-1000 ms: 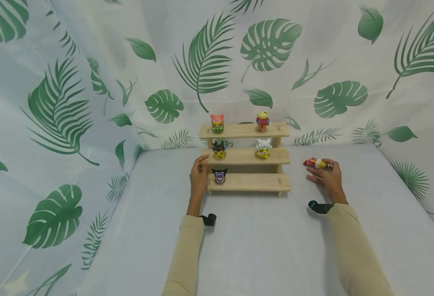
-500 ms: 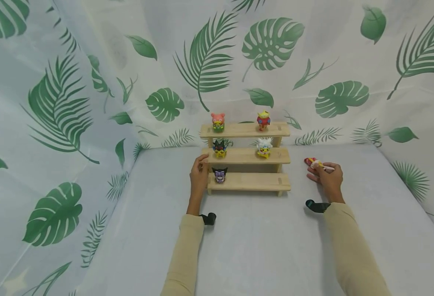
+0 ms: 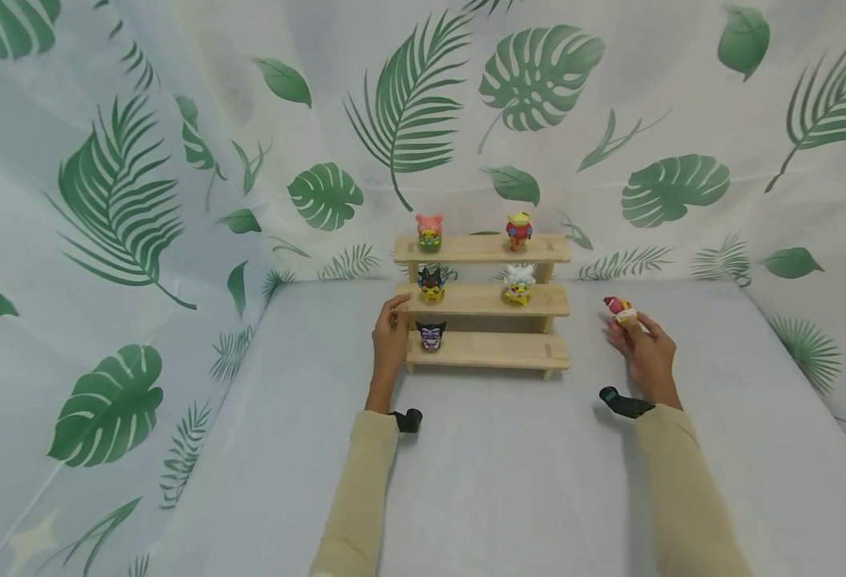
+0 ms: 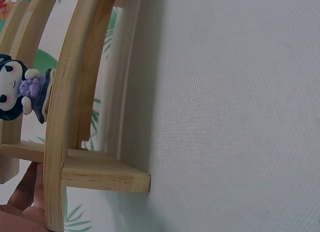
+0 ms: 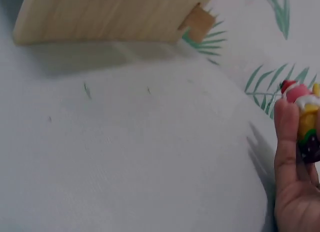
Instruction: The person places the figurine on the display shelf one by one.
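My right hand (image 3: 652, 353) holds a small toy figurine (image 3: 621, 308) to the right of the wooden three-tier display shelf (image 3: 495, 350), apart from it. The figurine is tilted, its red and white top leaning left. In the right wrist view the fingers flank the figurine (image 5: 308, 121), which shows pink, yellow, green and dark parts; the frame edge cuts it off. At the shelf's left end my left hand (image 3: 390, 340) rests with its fingertips against the wood. A black-eared figurine with purple (image 3: 432, 336) stands on the lowest tier, near that hand.
The middle tier bears a black-topped figurine (image 3: 432, 284) and a white-topped figurine (image 3: 519, 284). On the top tier stand a pink figurine (image 3: 429, 232) and a red and yellow figurine (image 3: 519, 231). Behind the white table surface (image 3: 509, 465) hangs a leaf-print cloth (image 3: 466, 200).
The figurine in my right hand has turned from lying nearly flat to a more upright tilt, its red top rising. My left hand stays at the shelf's end. The head view has shifted slightly.
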`<state>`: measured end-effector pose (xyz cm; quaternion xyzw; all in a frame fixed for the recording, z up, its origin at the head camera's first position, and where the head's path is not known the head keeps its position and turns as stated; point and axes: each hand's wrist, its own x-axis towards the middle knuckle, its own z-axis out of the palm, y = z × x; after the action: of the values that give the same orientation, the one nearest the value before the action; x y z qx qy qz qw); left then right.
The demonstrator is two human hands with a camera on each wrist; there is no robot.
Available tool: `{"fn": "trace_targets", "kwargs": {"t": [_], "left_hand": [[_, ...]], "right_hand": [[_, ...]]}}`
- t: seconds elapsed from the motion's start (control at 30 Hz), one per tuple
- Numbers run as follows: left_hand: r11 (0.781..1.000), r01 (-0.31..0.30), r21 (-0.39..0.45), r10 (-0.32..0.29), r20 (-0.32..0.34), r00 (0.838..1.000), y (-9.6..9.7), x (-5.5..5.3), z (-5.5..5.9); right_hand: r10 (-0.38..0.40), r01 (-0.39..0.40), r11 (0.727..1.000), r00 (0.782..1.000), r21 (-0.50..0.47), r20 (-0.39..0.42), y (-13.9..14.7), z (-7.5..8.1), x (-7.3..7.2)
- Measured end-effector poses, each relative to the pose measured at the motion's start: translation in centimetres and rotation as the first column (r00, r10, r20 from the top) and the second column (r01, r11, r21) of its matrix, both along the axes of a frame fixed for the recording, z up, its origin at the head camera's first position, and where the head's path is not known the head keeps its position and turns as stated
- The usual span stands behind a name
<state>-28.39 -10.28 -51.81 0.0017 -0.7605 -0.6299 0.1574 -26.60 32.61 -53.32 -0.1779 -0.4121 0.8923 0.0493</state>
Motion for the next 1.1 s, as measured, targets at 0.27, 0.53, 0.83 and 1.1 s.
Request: {"fn": "trace_targets", "kwargs": {"t": [0.27,0.53,0.83,1.1], "left_hand": [[1.000,0.001,-0.001,-0.001,-0.009,1.000,0.3,-0.7,0.5],[1.000,-0.003,-0.012,0.003,0.002,1.000,0.3,-0.4,0.4],[1.000,0.000,-0.031,0.000,0.005,1.000,0.1,-0.4,0.2],[1.000,-0.003,-0.029,0.003,0.003,1.000,-0.1,-0.2,0.1]], "right_hand": [[-0.061,-0.046,0.889,0.975,-0.456,-0.216,-1.2,0.0,0.2],[-0.066,-0.026,0.893,0.980,-0.450,-0.188,-2.1,0.3,0.2],[-0.015,-0.019,0.924,0.996,-0.382,-0.086,-2.4,-0.3,0.9],[0.046,-0.071,0.953,0.995,-0.293,-0.089,-2.7,-0.8,1.4]]}}
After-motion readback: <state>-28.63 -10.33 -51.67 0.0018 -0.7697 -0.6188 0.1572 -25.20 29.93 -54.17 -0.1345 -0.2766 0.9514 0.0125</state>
